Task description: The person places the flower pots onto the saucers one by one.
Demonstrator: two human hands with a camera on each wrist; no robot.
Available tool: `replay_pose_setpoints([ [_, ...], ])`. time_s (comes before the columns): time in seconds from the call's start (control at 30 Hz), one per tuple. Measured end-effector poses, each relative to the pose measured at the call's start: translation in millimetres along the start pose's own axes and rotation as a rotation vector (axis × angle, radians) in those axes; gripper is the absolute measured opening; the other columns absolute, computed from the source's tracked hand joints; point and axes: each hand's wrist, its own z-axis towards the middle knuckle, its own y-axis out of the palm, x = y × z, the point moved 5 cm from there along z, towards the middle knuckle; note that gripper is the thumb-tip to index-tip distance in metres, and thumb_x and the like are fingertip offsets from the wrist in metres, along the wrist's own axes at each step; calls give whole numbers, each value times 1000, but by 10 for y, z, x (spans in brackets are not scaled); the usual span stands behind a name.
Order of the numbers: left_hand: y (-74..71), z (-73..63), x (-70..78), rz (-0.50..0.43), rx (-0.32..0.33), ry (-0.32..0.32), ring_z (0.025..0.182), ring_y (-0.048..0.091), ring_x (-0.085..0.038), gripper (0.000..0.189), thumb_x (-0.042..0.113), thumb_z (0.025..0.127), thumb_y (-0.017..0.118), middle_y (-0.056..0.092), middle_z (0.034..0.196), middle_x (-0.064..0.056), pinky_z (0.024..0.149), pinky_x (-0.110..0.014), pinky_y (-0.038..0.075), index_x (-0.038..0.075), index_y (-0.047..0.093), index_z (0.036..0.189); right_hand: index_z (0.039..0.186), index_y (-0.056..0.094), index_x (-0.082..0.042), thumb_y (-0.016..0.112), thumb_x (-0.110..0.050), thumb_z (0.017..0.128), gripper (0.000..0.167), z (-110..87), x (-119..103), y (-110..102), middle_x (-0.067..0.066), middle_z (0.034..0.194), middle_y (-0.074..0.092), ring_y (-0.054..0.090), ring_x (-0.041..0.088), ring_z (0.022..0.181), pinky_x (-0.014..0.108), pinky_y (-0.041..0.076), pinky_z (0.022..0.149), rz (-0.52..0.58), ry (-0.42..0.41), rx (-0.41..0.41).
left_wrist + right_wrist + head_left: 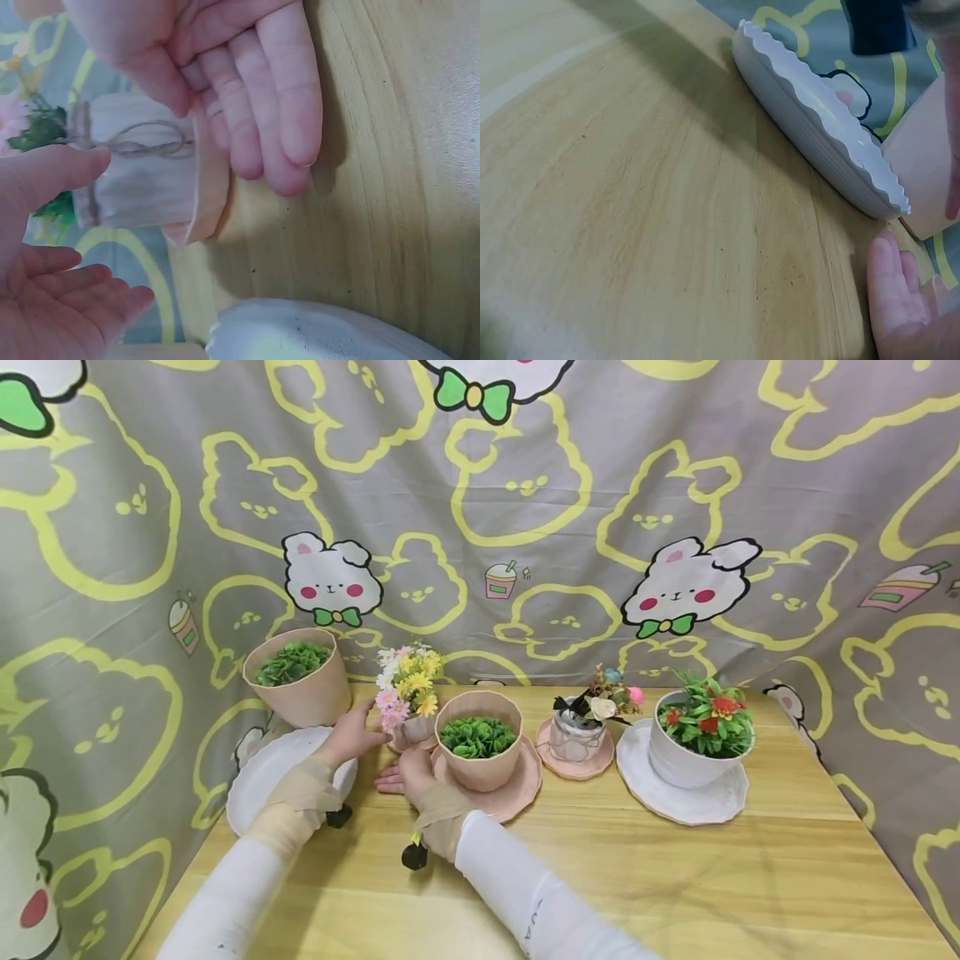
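A small white pot [139, 172] tied with twine stands on a small pink saucer [210, 176], with white, pink and yellow flowers [408, 687] above it. My left hand [352, 735] is at the pot's left side, fingers extended; its thumb [71, 169] overlaps the pot in the left wrist view, and I cannot tell whether it touches. In front of the saucer lies my right hand [408, 774], fingers straight and palm turned up. Its fingertips [289, 176] are close to the saucer's rim; contact is unclear. Neither hand grips anything.
A white plate [258, 772] lies under my left forearm, with a large pink pot [307, 697] behind it. Rightward stand a pink pot [480, 768] on a pink saucer [525, 789], a small glass-like pot [577, 739] and a white pot [693, 768]. A patterned curtain [525, 627] borders the table.
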Motion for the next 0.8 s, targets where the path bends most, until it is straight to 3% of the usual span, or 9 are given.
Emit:
replay_pose_setpoints([
  [0.03, -22, -29, 3, 6, -7, -7, 133, 39, -52, 81, 18, 83, 71, 38, 146, -36, 111, -59, 37, -12, 29, 146, 124, 45, 18, 21, -11, 103, 43, -336, -164, 55, 45, 119, 54, 58, 57, 111, 59, 52, 93, -26, -15, 21],
  [0.17, -103, -143, 16, -8, -8, -5, 134, 40, -50, 71, 20, 87, 67, 42, 145, -32, 110, -59, 37, -8, 37, 144, 127, 43, 20, 25, -15, 104, 46, -821, -403, 104, 45, 125, 51, 54, 56, 116, 56, 49, 101, -62, -15, 1],
  [0.27, -166, -244, 31, -45, -8, -8, 134, 39, -50, 64, 24, 91, 65, 42, 146, -31, 110, -60, 36, -6, 40, 143, 127, 43, 18, 27, -23, 105, 50, -732, -336, 94, 46, 119, 53, 57, 57, 111, 56, 52, 97, -92, -30, -26],
  [0.43, -275, -391, 84, -122, -5, -14, 134, 37, -52, 60, 25, 96, 61, 38, 149, -30, 108, -63, 36, -4, 39, 144, 118, 48, 16, 32, -12, 101, 36, -473, -174, 45, 42, 106, 61, 65, 53, 99, 54, 57, 87, -142, -27, -54],
  [0.5, -326, -458, 98, -137, 3, -13, 134, 38, -52, 59, 24, 97, 60, 39, 149, -29, 107, -62, 38, -4, 39, 144, 116, 49, 16, 33, -5, 96, 33, -466, -153, 44, 41, 106, 62, 65, 52, 99, 53, 57, 87, -158, -17, -68],
  [0.63, -407, -595, 100, -152, 16, -21, 133, 42, -49, 58, 27, 97, 59, 42, 148, -27, 106, -59, 42, -2, 41, 144, 110, 50, 12, 35, -10, 98, 29, -400, -97, 38, 38, 101, 65, 69, 48, 92, 52, 59, 81, -193, -20, -87],
  [0.8, -482, -754, 46, -168, 44, -58, 131, 46, -46, 57, 33, 98, 57, 46, 145, -26, 104, -58, 44, -1, 44, 142, 106, 54, 8, 44, -13, 97, 25, -412, -89, 68, 25, 80, 67, 71, 45, 83, 49, 61, 75, -263, -20, -119],
])
